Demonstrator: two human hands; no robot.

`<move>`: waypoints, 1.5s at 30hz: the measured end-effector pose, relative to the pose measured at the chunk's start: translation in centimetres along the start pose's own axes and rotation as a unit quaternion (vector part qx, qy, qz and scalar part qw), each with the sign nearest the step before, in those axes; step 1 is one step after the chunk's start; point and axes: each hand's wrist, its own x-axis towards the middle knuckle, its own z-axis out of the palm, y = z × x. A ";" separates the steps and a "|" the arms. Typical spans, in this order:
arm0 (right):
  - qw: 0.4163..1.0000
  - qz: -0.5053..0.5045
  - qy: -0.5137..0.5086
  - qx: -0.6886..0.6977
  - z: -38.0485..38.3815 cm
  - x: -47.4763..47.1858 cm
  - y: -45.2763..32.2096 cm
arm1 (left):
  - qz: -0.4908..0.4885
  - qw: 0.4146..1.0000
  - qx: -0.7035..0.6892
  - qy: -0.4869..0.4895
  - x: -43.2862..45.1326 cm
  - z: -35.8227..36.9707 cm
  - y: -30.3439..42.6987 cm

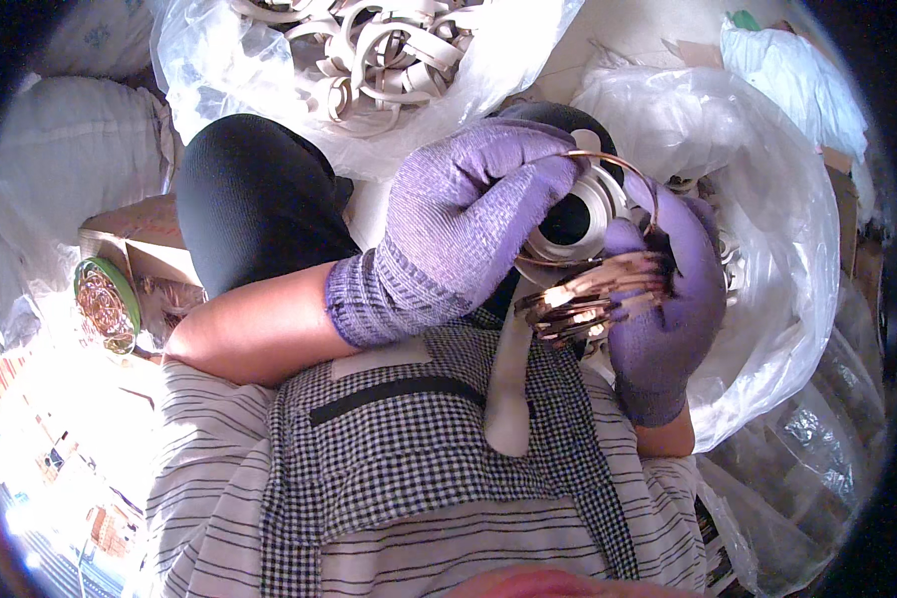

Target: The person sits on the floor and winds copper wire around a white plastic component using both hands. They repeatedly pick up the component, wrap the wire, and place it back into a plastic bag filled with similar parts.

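My left hand (463, 209), in a purple knit glove, pinches the upper end of a thin copper-coloured metal hoop (624, 163). The hoop curves over to my right hand (673, 291), gloved the same way. In my right fist is a bundle of thin, shiny copper-coloured metal bands (583, 306); their far ends are hidden by the fingers. Behind the hoop, between the two hands, shows a whitish ring-shaped part (609, 194) with a dark round opening. A white, round-ended strip (510, 404) lies along the front of my checked apron (411, 463).
Ahead, a clear plastic bag (232, 67) holds many white curved bands (407, 52). Another plastic bag (785, 224) stands at the right, with white parts inside. At the left are a cardboard box (138, 232) and a green-rimmed round container (106, 306) of coiled metal pieces.
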 end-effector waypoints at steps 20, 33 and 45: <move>0.949 0.186 -0.050 0.250 -0.4 1.7 2.1 | -0.023 0.995 0.063 -0.073 0.1 -1.8 0.3; 0.988 -0.039 -0.038 0.142 -0.1 -2.1 5.3 | -0.121 0.977 -0.177 0.004 0.4 -2.7 0.4; 0.994 0.087 -0.006 0.072 0.6 -4.6 1.6 | 0.109 0.947 0.284 -0.105 -0.1 -1.5 0.1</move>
